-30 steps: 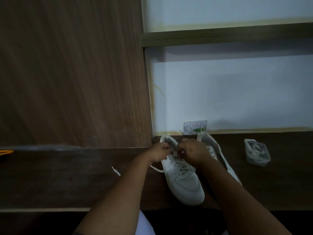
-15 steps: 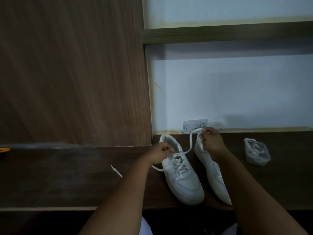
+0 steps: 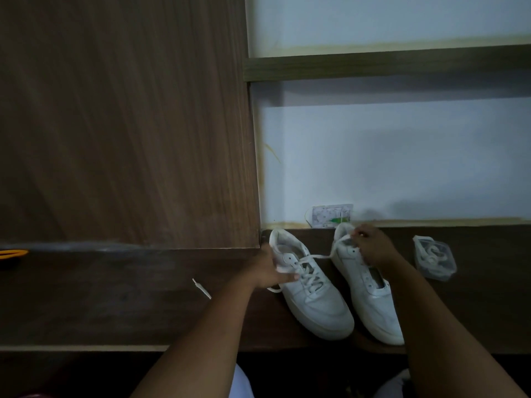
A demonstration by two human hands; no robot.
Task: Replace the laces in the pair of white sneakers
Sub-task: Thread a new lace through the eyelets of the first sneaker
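Two white low-top leather sneakers stand side by side on a dark wooden shelf surface, toes toward the person, heels near the pale wall.

Left sneaker — laced; a flat white lace runs from its upper eyelets, stretched rightward across the gap to the right hand. The left hand grips this shoe at its side by the collar, thumb lying across the lacing, fingers curled round the upper.

Right sneaker — eyelets show no lacing. The right hand hovers over its heel end, fingertips pinching the lace end.

A clear plastic packet holding a coiled white lace lies right of the shoes, apart from them. A loose white lace tip shows left of the left forearm. An orange object sits at the far left edge — unidentifiable.
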